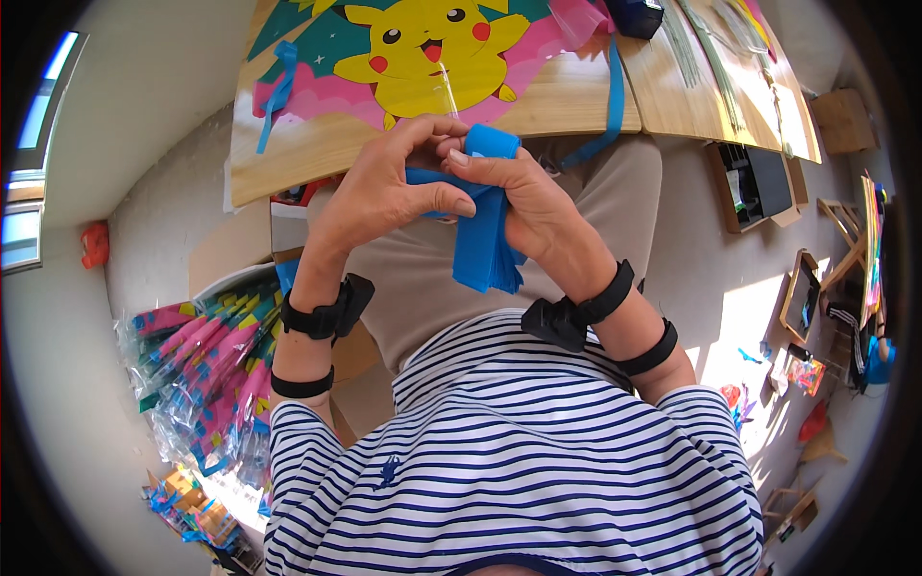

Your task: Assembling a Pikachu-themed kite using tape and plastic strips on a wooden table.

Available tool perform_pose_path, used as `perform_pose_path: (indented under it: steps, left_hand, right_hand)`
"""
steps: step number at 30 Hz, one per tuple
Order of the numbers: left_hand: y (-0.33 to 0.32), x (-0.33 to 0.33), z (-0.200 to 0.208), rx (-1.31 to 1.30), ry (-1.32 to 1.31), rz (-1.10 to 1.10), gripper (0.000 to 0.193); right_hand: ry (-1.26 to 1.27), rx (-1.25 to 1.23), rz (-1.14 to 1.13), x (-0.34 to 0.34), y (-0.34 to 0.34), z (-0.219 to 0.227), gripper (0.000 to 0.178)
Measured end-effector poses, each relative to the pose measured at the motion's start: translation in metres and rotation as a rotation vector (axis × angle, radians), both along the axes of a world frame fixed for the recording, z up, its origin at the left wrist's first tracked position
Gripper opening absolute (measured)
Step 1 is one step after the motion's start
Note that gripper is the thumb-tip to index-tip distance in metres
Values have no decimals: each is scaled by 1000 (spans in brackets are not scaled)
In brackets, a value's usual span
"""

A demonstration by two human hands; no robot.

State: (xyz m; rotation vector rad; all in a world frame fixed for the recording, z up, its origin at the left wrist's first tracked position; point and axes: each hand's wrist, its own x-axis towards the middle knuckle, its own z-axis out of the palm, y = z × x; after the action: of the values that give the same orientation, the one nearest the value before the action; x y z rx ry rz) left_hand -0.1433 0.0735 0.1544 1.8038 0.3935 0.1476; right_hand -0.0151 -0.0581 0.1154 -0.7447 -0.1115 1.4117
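Over my lap, my right hand [543,206] grips a folded bundle of blue ribbon [480,252]; its layered ends fan out below the fingers. My left hand [389,187] curls beside it, thumb stretched toward the bundle and index fingertip close to the right fingers. A flat strip of the same ribbon [430,177] runs from the left palm across to the bundle. The lower fingers of the left hand are hidden. Just beyond lies a plastic sheet [331,72] printed with a yellow cartoon figure on pink and green, on a wooden table [279,163].
Loose blue ribbons [279,86] [616,91] lie at both sides of the sheet. A dark object [638,15] sits at the table's far edge. On the floor at left are many plastic-wrapped colourful pieces [216,370]; at right stands an open black box [754,187].
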Motion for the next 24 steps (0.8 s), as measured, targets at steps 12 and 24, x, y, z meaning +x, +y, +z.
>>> perform_pose_path:
  steps: [12, 24]
  left_hand:
    - [3, -8, -2, 17, 69, 115, 38]
    - [-5, -5, -8, 36, -75, 188, 51]
  right_hand:
    - [13, -55, -12, 4, -1, -4, 27]
    - [83, 106, 19, 4, 0, 1, 31]
